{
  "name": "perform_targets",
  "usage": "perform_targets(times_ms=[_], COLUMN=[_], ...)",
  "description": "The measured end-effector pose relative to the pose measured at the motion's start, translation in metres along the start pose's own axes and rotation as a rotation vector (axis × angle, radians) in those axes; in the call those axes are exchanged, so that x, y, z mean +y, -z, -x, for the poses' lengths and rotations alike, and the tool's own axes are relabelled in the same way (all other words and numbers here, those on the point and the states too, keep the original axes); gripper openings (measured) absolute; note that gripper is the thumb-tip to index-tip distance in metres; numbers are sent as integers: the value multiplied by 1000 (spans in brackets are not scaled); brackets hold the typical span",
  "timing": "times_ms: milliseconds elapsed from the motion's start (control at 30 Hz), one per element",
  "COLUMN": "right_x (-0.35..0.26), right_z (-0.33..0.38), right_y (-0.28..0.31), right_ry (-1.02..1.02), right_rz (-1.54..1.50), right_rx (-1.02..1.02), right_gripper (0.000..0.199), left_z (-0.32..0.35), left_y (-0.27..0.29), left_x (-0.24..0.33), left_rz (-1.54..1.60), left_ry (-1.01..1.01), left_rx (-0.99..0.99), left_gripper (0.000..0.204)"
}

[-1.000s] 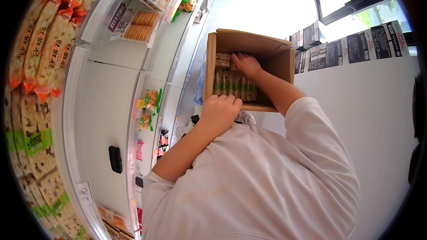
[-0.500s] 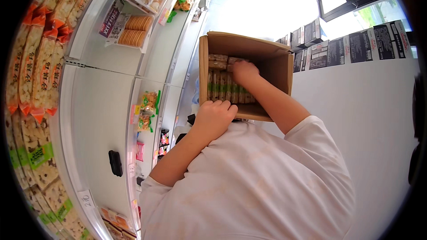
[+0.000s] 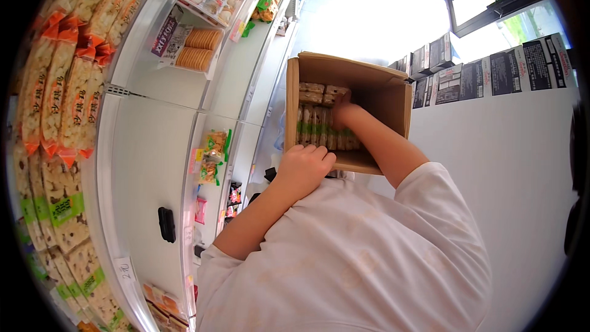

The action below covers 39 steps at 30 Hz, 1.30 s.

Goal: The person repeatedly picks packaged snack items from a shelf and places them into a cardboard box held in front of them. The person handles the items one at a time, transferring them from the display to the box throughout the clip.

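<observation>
Inside cardboard box (image 3: 384, 101), right hand (image 3: 345, 114) (grip hidden, can't tell), left hand (image 3: 306, 163) clasping rim (image 3: 359, 163).

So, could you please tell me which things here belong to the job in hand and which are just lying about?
In use: box; packs inside it; left hand over the box's near edge; right hand at the packs.

Just lying about: crackers; black object; dark boxes at right.
</observation>
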State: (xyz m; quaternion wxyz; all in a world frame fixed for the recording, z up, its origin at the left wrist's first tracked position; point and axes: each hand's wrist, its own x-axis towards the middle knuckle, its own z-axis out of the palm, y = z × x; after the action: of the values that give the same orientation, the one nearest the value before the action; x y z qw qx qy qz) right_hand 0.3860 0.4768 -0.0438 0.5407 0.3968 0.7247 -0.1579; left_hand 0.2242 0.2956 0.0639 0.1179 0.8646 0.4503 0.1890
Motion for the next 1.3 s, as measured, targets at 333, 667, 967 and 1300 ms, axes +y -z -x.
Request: perform_targets(times_ms=[333, 667, 967, 1300], right_x=[18, 7, -88, -243], right_z=[-69, 138, 261, 344], right_y=[-22, 66, 120, 161], right_ry=[138, 335, 762, 1625], right_rz=[-7, -365, -211, -152], right_rx=[132, 559, 1134, 1434], right_gripper=[65, 56, 49, 37], left_z=[2, 66, 179, 309], left_y=[-1, 85, 167, 250], left_x=[2, -19, 17, 90], left_rz=[70, 175, -245, -876], left_ry=[-38, 126, 394, 729], left_rx=[104, 697, 1142, 1414], left_gripper=[17, 19, 23, 18])
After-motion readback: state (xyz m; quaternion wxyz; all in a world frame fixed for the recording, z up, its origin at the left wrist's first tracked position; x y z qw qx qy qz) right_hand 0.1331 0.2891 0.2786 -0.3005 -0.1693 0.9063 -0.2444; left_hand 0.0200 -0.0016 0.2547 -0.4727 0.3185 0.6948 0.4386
